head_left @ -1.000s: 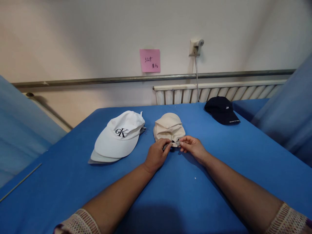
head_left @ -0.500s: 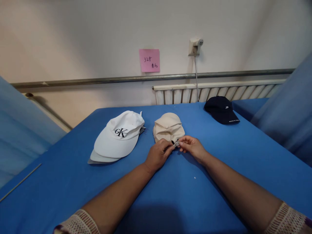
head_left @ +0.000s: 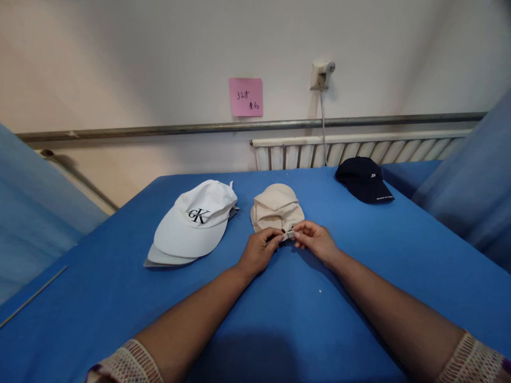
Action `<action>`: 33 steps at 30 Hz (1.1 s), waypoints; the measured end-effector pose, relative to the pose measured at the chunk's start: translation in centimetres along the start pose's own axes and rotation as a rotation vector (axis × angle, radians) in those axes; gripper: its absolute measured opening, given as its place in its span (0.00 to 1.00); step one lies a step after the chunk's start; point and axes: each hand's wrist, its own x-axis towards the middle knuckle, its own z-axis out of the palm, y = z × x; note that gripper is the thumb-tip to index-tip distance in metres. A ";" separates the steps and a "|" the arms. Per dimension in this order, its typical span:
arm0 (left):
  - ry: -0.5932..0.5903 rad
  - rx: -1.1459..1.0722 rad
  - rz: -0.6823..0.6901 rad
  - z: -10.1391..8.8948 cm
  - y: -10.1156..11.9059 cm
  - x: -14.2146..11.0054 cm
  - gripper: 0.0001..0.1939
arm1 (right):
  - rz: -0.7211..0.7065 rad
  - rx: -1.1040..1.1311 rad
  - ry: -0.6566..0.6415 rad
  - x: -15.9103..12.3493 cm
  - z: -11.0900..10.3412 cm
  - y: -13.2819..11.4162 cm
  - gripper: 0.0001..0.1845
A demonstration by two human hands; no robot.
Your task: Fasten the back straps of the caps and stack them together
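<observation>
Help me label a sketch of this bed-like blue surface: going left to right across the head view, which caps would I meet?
White cap with black lettering → beige cap → dark cap with small white marks.

Pale wall [head_left: 159, 64], metal rail [head_left: 159, 130], blue curtains [head_left: 35, 213] on both sides.
Above the rail, a pink note [head_left: 246, 97] with dark handwriting; to its right, a white socket [head_left: 316, 73] with a pale cord [head_left: 322, 109] trailing down past the rail; below the rail, a white ribbed radiator [head_left: 291, 158]; at lower left, a thin rod [head_left: 34, 296].
</observation>
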 end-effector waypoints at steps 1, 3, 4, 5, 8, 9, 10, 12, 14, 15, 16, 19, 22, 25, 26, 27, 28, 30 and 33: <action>-0.009 -0.008 0.000 0.0 0.0 0.0 0.12 | -0.015 -0.005 0.006 0.0 0.1 0.0 0.19; -0.019 -0.023 0.000 0.0 0.1 0.0 0.12 | -0.041 -0.018 0.016 -0.2 0.3 0.0 0.18; -0.020 -0.029 -0.003 0.0 0.1 0.1 0.12 | -0.052 -0.025 0.023 -0.2 0.5 0.0 0.18; -0.021 -0.035 -0.006 0.0 0.1 0.1 0.12 | -0.061 -0.034 0.032 -0.3 0.6 0.0 0.17; -0.031 -0.046 -0.016 0.0 0.2 0.2 0.12 | -0.081 -0.070 0.064 -0.5 0.7 0.1 0.16; -0.036 -0.047 -0.019 0.0 0.3 0.2 0.12 | -0.087 -0.083 0.075 -0.5 0.7 0.1 0.15; -0.040 -0.049 -0.022 0.0 0.3 0.2 0.12 | -0.092 -0.096 0.083 -0.5 0.7 0.2 0.15; -0.047 -0.052 -0.026 0.0 0.4 0.2 0.12 | -0.102 -0.115 0.095 -0.5 0.7 0.3 0.14; -0.047 -0.060 -0.022 0.0 0.5 0.2 0.11 | -0.106 -0.131 0.101 -0.5 0.6 0.3 0.14; -0.044 -0.063 -0.017 0.0 0.5 0.2 0.11 | -0.109 -0.140 0.102 -0.5 0.6 0.3 0.13; -0.040 -0.065 -0.011 0.0 0.5 0.2 0.11 | -0.113 -0.147 0.101 -0.5 0.6 0.3 0.13; -0.028 -0.064 -0.003 0.1 0.5 0.2 0.11 | -0.127 -0.142 0.100 -0.5 0.7 0.2 0.13; -0.035 -0.045 -0.017 0.1 0.6 0.1 0.12 | -0.123 -0.130 0.104 -0.5 0.8 0.2 0.14; -0.039 -0.039 -0.023 0.0 0.8 0.1 0.12 | -0.115 -0.133 0.100 -0.6 0.8 0.2 0.14; -0.039 -0.043 -0.022 0.0 0.8 0.2 0.12 | -0.116 -0.132 0.098 -0.6 0.8 0.1 0.14; -0.039 -0.050 -0.021 0.0 0.8 0.2 0.11 | -0.119 -0.130 0.094 -0.6 0.8 0.1 0.14; -0.040 -0.060 -0.022 0.0 0.7 0.2 0.11 | -0.120 -0.126 0.091 -0.6 0.7 0.1 0.14; -0.043 -0.087 -0.029 0.1 0.5 0.3 0.11 | -0.118 -0.112 0.081 -0.5 0.7 0.0 0.14; -0.048 -0.114 -0.033 0.1 0.3 0.4 0.11 | -0.096 -0.097 0.066 -0.4 0.5 0.0 0.15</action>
